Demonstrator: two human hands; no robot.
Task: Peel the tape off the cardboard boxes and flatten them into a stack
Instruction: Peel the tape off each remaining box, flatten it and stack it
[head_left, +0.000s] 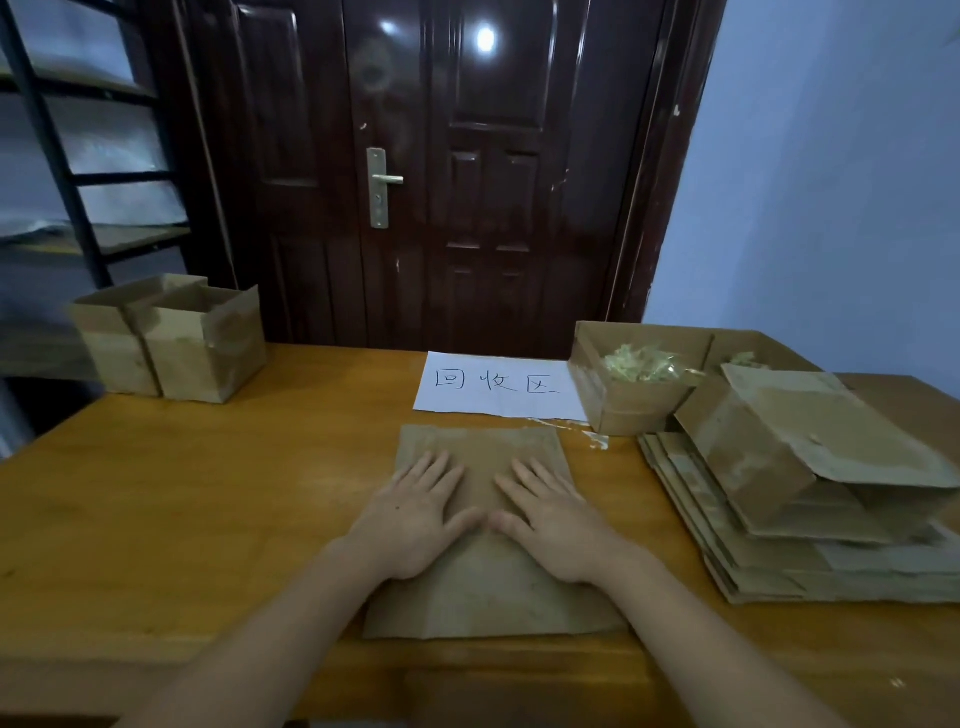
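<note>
A flattened cardboard box (483, 597) lies on the wooden table (208, 493) right in front of me. My left hand (413, 514) and my right hand (553, 519) press flat on it side by side, fingers straight, thumbs almost touching. At the right, a stack of flattened boxes (779, 571) carries a half-collapsed box (810, 441) on top. Two upright taped boxes (171, 338) stand at the far left corner. An open box (623, 395) behind the stack holds crumpled yellowish tape strips (644, 361).
A white paper sheet with handwritten characters (498, 384) lies at the table's far edge. A scrap of tape (597, 439) lies beside it. A dark wooden door (441, 171) stands behind the table, a black shelf rack (78, 156) to the left.
</note>
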